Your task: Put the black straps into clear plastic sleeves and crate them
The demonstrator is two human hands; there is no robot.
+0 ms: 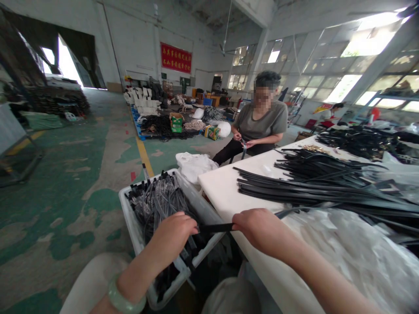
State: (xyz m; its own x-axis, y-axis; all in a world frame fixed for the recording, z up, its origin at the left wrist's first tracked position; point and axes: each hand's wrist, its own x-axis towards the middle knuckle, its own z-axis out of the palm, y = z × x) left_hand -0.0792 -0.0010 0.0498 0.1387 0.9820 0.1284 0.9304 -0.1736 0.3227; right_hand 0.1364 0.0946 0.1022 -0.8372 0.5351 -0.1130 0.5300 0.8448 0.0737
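Stretching strap point(216, 227) between left hand point(178, 229) and right hand point(257, 224), fingers of both pinched on it. Strap above bin point(185, 185), beside table point(224, 189). Risks: loose pinch drops strap into bin tangle; low sweep catches rim.

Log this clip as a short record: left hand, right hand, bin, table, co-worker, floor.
left hand: grips one end of a black strap
right hand: grips the strap's other visible end
bin: white plastic bin, filled with dark straps
table: white table, long black strips and crumpled clear plastic on it
co-worker: seated person beyond the table corner, holding a strip
floor: worn green paint, yellow line
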